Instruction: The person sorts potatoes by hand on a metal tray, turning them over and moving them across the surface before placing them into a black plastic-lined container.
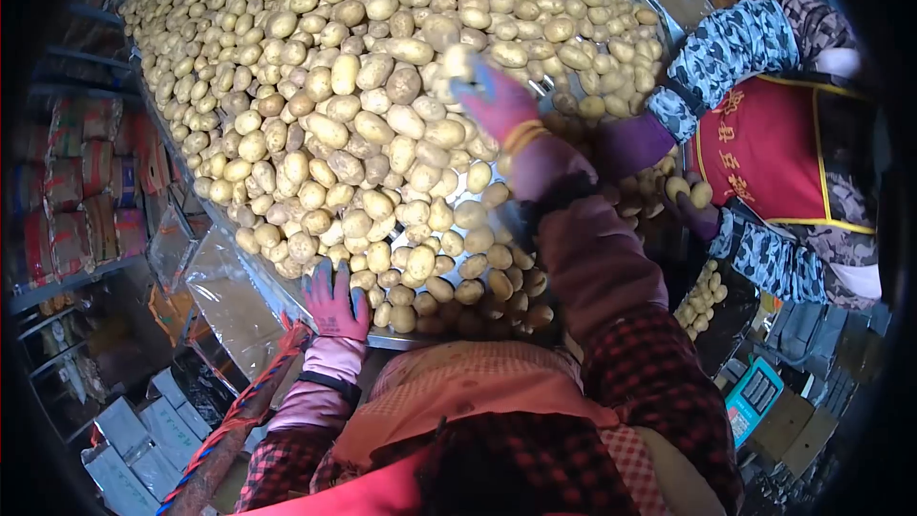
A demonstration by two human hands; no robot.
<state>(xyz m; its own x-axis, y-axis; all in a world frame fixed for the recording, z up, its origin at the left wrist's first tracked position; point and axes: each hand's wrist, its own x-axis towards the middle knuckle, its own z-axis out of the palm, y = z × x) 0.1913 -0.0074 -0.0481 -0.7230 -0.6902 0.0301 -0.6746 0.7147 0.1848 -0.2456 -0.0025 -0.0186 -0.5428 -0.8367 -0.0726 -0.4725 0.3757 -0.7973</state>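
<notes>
A broad heap of potatoes point(325, 129) covers a metal sorting table point(388, 340). My left hand point(334, 300), in a pink glove with grey-blue fingertips, rests at the table's near-left edge beside the potatoes, fingers spread and holding nothing. Over the right-centre of the heap is my right hand point(499, 103), gloved the same way and blurred by motion. Its fingers are closed on a pale potato point(459, 61). Bare metal shows between scattered potatoes below and left of my right forearm.
At the right, a co-worker in a red apron point(761, 148) reaches over the table, with potatoes in one purple-gloved hand point(703, 215). Stacked filled sacks point(95, 182) stand at the left, cartons point(143, 435) at the lower left, and a teal scale point(755, 401) at the lower right.
</notes>
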